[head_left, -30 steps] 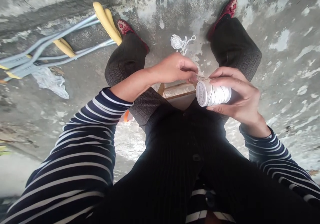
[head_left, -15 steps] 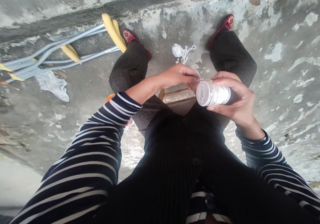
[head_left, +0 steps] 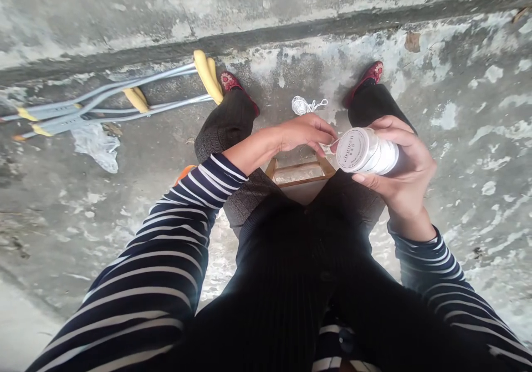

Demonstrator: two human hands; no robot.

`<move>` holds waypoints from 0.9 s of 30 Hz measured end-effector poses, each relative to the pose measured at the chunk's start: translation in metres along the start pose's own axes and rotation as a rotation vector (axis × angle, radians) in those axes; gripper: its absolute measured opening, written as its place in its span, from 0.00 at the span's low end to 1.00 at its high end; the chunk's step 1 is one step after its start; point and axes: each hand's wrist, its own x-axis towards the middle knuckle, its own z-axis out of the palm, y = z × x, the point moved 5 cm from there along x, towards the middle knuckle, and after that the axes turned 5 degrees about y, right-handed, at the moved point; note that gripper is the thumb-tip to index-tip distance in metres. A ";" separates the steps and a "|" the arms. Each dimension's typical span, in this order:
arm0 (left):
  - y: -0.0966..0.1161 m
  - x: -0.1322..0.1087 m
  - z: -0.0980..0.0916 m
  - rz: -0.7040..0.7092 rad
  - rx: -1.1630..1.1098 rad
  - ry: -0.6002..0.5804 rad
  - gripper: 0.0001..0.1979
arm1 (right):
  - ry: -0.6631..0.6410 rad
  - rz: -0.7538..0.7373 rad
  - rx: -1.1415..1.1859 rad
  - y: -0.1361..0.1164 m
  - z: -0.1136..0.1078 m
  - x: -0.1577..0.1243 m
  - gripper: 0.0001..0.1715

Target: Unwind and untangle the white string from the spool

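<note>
My right hand is wrapped around a white cylindrical jar, which lies tilted on its side. Its round printed lid faces left, and a thin dark line runs slantwise around the body. Close to the lid, my left hand has its fingertips pinched together on a thin string that reaches to the jar. Below those fingers hangs a faint loop of the string. On the floor beyond my hands lies a bundle of white cord, its loose loops to the right.
Crutches with yellow pads lie on the floor at left, beside a crumpled clear plastic bag. A wooden stool shows between my legs. Something orange is partly hidden by my left sleeve. A concrete step runs along the top.
The view has shifted, so the floor items sit lower in the picture. My left fingers have drawn slightly away from the jar, and the lid faces me more fully.
</note>
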 end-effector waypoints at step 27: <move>0.016 -0.026 0.037 -0.077 0.008 -0.200 0.07 | 0.230 0.486 0.459 0.051 -0.031 -0.020 0.32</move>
